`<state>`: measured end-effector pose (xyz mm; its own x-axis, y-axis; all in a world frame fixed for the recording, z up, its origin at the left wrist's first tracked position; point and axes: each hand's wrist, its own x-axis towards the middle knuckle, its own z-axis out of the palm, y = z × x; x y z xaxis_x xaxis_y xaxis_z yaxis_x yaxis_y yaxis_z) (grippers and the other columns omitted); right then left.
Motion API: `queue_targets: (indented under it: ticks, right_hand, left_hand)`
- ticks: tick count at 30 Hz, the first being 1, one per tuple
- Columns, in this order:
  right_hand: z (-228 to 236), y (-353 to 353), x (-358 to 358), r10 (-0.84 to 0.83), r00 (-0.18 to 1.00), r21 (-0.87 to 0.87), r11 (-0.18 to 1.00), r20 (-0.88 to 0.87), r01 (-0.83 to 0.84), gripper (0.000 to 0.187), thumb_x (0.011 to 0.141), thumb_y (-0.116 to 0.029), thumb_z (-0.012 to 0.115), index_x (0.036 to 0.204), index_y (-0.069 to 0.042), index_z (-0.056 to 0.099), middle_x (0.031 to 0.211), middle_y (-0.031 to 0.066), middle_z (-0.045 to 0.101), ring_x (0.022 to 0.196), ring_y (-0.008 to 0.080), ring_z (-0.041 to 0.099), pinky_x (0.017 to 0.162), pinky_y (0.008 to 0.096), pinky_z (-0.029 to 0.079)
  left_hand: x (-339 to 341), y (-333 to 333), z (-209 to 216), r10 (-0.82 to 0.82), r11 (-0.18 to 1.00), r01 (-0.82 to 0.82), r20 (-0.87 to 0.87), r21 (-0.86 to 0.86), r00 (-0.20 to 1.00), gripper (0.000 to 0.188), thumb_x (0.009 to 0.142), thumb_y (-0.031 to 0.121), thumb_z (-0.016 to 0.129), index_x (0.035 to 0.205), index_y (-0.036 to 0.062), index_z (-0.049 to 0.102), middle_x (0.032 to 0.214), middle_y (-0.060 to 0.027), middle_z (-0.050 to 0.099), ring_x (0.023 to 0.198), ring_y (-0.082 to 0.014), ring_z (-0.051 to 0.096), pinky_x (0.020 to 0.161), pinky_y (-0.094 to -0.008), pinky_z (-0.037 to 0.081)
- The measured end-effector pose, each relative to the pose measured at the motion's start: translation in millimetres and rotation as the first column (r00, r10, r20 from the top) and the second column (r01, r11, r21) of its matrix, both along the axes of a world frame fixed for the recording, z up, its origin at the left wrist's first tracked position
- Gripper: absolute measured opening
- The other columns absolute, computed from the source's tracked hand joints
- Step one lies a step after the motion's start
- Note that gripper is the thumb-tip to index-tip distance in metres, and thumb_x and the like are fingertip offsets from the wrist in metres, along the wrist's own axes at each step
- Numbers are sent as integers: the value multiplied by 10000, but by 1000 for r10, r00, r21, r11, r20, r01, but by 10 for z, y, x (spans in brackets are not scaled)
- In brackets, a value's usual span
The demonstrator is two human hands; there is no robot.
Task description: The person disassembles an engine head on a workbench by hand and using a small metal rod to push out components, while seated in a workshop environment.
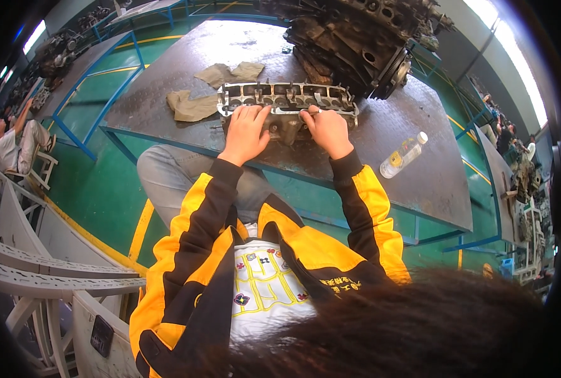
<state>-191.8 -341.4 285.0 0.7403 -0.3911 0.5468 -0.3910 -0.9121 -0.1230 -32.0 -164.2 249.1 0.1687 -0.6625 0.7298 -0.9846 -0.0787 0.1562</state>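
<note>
A metal-topped table (432, 183) carries a large dark engine (356, 44) toward its far side; nearer, by the front edge, sits a metal cylinder head (287, 128). On its near rim, the left hand (244, 137) rests with bent fingers, thumb apart, and the right hand (329, 133) with curled fingers; whether either grips anything, I cannot tell. Brown sheets (195, 107) lie leftward, a clear bottle (404, 155) rightward.

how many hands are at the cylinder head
2: the left hand and, to its right, the right hand, both at the near edge of the cylinder head.
</note>
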Motion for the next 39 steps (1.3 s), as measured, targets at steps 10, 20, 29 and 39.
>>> queue_targets:
  ticks: [10, 20, 29, 39]
  right_hand:
    - [-18, 198, 347, 52, 997, 19, 998, 56, -53, 333, 956, -367, 584, 853, -77, 710, 689, 179, 668, 670, 376, 676, 606, 478, 533]
    - [-182, 162, 211, 70, 984, 3, 997, 164, -71, 247, 951, -335, 635, 824, -124, 633, 659, 148, 641, 630, 373, 645, 533, 460, 490]
    - [-126, -66, -117, -73, 975, 120, 992, 208, 49, 292, 956, -339, 580, 831, -86, 658, 694, 181, 662, 674, 395, 672, 589, 509, 526]
    - [-145, 355, 401, 107, 956, 109, 984, 272, -141, 256, 946, -303, 581, 811, -91, 634, 684, 185, 651, 670, 385, 666, 607, 503, 526]
  left_hand:
    - [6, -28, -14, -4, 1000, 4, 2, -8, 1000, 592, 746, 146, 711, 1311, 50, 566, 1174, -137, 591, 1142, -319, 533, 1072, -465, 359]
    - [40, 33, -19, -2, 1000, 2, 15, -10, 1000, 597, 741, 158, 716, 1307, 47, 565, 1177, -146, 589, 1139, -325, 537, 1064, -469, 370]
    - [-90, -48, 36, -11, 1000, 11, 7, 5, 1000, 592, 744, 175, 716, 1300, 41, 567, 1191, -163, 588, 1149, -362, 535, 1027, -487, 397]
    - [-14, -36, 4, 7, 999, -10, 53, 43, 999, 616, 770, 133, 688, 1355, 31, 526, 1240, -166, 564, 1204, -348, 502, 1117, -491, 320]
